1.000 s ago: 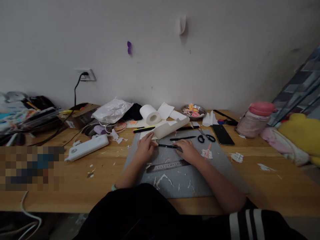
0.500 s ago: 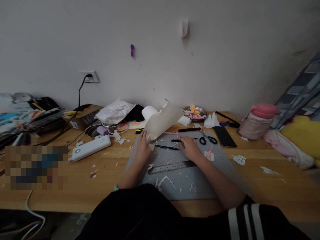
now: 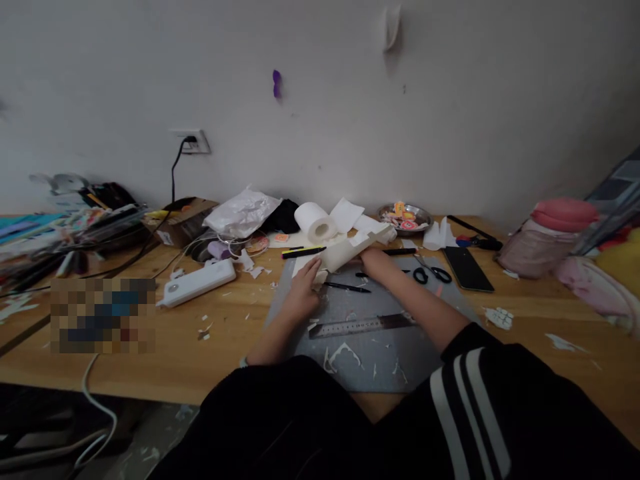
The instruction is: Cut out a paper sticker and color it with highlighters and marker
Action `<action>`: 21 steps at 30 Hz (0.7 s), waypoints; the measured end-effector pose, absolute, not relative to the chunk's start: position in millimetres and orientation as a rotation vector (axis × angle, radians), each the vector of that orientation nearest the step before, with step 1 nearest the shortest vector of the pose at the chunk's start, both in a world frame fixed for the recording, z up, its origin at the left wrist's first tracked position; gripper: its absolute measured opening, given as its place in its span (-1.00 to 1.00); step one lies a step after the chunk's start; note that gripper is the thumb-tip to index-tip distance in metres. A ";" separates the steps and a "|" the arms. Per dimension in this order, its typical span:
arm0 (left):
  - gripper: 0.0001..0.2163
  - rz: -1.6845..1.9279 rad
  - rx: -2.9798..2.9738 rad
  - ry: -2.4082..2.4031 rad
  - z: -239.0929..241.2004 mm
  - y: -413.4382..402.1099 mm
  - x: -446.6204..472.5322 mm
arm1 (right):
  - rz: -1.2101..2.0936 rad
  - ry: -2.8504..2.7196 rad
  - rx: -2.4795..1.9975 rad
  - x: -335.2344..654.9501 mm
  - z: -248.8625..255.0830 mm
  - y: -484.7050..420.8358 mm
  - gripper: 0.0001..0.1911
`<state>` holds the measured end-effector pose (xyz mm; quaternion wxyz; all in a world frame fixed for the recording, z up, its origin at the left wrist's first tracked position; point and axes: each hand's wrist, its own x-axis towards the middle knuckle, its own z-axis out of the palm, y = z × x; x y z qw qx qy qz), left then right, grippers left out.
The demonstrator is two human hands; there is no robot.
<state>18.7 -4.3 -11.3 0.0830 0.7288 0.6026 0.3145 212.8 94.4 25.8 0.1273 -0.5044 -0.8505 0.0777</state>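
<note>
A cream sheet of paper (image 3: 345, 252) lies curled over the far edge of a grey cutting mat (image 3: 370, 347). My left hand (image 3: 304, 291) rests on the sheet's near left corner, fingers pressed onto it. My right hand (image 3: 376, 260) reaches forward and grips the sheet's right part. A black pen (image 3: 347, 287) lies on the mat between my hands. A steel ruler (image 3: 361, 326) lies across the mat nearer to me, among white paper scraps.
A toilet roll (image 3: 314, 222), black scissors (image 3: 431, 270), a dark phone (image 3: 468, 269) and a metal dish (image 3: 405, 218) sit beyond the mat. A white power strip (image 3: 196, 291) lies to the left, a pink-lidded bottle (image 3: 545, 237) to the right. Clutter fills the table's far left.
The sheet, lifted upright by my left hand half a second ago, has come back down. My right hand has left the pen and moved forward onto the sheet. The view shifted left.
</note>
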 end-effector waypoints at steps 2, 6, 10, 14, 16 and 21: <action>-0.32 0.891 2.175 1.832 -5.3 -8.3 20.4 | 0.209 -2.489 -1.465 227.6 30.0 93.1 -0.74; -0.33 0.786 2.170 1.892 4.9 -15.3 25.7 | 0.226 -2.470 -1.423 257.9 42.1 87.4 -0.77; -0.44 0.715 2.157 1.974 6.2 -15.7 27.8 | 0.357 -2.374 -1.306 274.4 52.9 71.9 -0.87; -0.67 0.714 2.108 2.066 3.1 -13.5 22.7 | 0.581 -2.173 -1.170 267.5 49.0 38.8 -0.88; -0.75 0.727 2.062 2.096 2.0 -12.9 19.6 | 0.731 -2.054 -1.118 257.7 40.5 17.9 -0.81; -0.83 0.829 1.921 2.039 1.9 -11.0 18.3 | 1.179 -1.758 -0.944 234.9 15.8 -13.0 -0.67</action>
